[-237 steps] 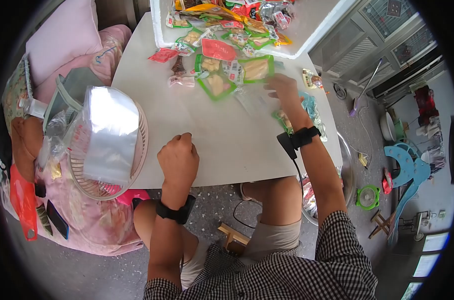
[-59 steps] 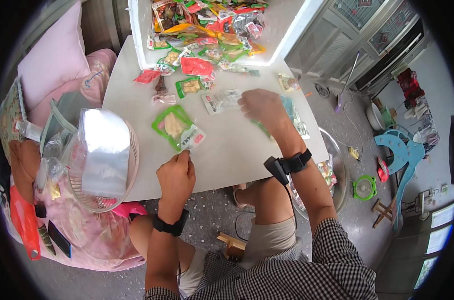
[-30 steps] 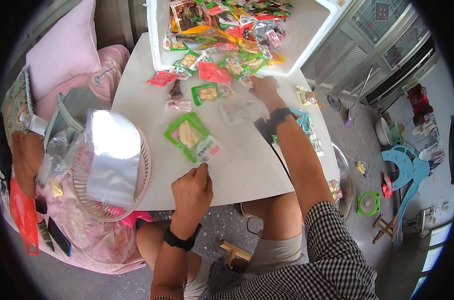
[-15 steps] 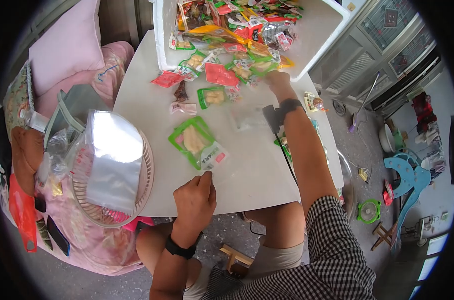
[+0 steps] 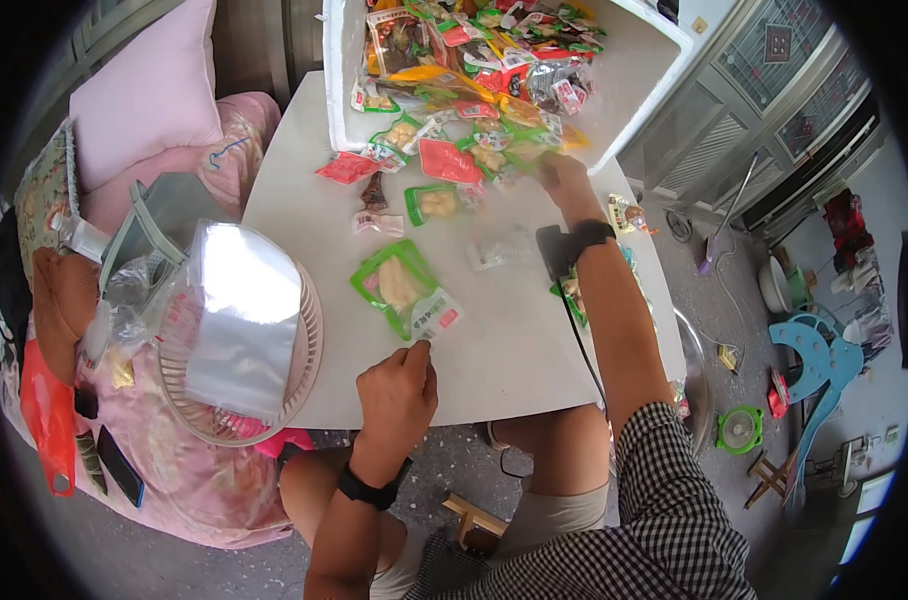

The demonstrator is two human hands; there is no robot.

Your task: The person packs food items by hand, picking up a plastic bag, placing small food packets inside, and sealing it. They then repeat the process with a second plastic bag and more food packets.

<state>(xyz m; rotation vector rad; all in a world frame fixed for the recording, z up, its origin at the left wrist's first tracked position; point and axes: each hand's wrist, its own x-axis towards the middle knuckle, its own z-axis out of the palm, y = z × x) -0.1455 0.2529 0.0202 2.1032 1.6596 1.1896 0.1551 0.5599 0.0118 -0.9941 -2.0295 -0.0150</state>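
Near the table's front edge, my left hand is closed in a pinch just below a green-edged packet of pale food; whatever lies between its fingertips is too small to make out. My right hand reaches to the mouth of a white foam box, beside a blurred green packet. Its fingertips are smeared, so its grip is unclear. A small green packet, a red packet and a clear wrapper lie on the white table. Colourful packets fill the box.
At the left, a round basket holds clear plastic bags, next to a grey-green bin. More packets lie along the table's right edge. A black cable hangs from my right wrist.
The whole view has shifted slightly, with the table items appearing a little further right. My right hand stays by the box opening, and my left hand keeps its closed pose below the large green-edged packet.
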